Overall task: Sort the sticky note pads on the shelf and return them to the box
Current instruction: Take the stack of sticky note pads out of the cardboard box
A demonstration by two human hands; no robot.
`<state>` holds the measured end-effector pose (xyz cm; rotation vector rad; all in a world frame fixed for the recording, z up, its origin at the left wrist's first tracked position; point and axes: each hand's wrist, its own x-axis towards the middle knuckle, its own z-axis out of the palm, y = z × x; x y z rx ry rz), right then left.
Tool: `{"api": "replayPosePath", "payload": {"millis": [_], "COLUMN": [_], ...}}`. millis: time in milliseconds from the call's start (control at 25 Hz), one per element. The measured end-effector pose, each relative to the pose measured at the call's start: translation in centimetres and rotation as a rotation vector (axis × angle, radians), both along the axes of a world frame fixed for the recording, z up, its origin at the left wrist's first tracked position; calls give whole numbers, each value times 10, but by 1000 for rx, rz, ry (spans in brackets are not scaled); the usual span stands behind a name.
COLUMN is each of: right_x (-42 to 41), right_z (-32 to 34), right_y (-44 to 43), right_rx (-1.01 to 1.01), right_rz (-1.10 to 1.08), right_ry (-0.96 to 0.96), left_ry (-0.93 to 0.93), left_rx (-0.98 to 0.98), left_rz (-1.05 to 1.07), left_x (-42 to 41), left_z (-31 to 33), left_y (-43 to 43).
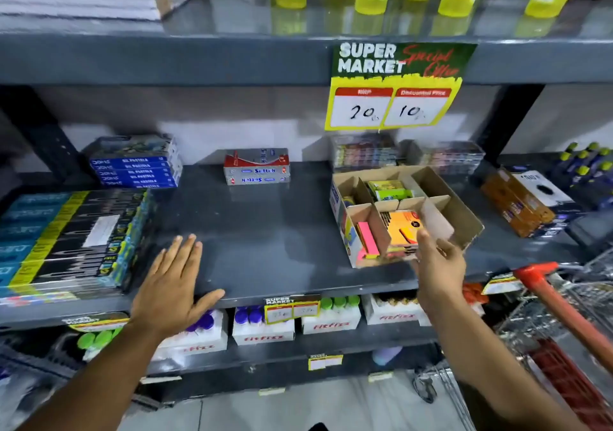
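The left hand point(172, 284) is lying flat, palm down, on the front part of the dark shelf point(265, 231), its fingers point(185, 248) stretched out straight and slightly spread, gripping nothing. The right hand point(441, 264) is hovering at the near corner of the cardboard box point(464, 218), fingers loosely parted and empty, the fingertips close to the orange sticky note pad point(403, 228); whether they are touching it is unclear through the blur. That orange pad is sitting in a front compartment of the divided box, with a pink sticky note pad point(366, 238) standing in the compartment to its left and green pads point(391, 190) lying in a rear compartment. The box is resting on the shelf's right side.
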<state>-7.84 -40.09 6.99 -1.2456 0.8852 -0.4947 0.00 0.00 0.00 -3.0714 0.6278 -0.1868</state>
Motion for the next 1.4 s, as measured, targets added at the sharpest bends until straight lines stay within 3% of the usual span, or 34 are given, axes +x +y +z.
{"api": "replayPosePath", "payload": {"millis": [200,440,720,920,1400], "right_x": [22,35,42,51,44], "right_z": [-7,4,6,8,-4], "right_y": [-4,-9,-7,-8,-12], "right_rx": [383,683,754,650,550], "right_rz": [-91,113,25,19,-59], "right_ry": [17,-32,67,122,-56], "left_ry": [-8,14,22,32,52], "left_rx": [2,14,19,14,21], "left_rz": [42,61,53,54,61], "left_x": [7,5,4,4,3], "left_z": [-3,-2,-1,1,3], "left_y": [4,2,1,1,1]}}
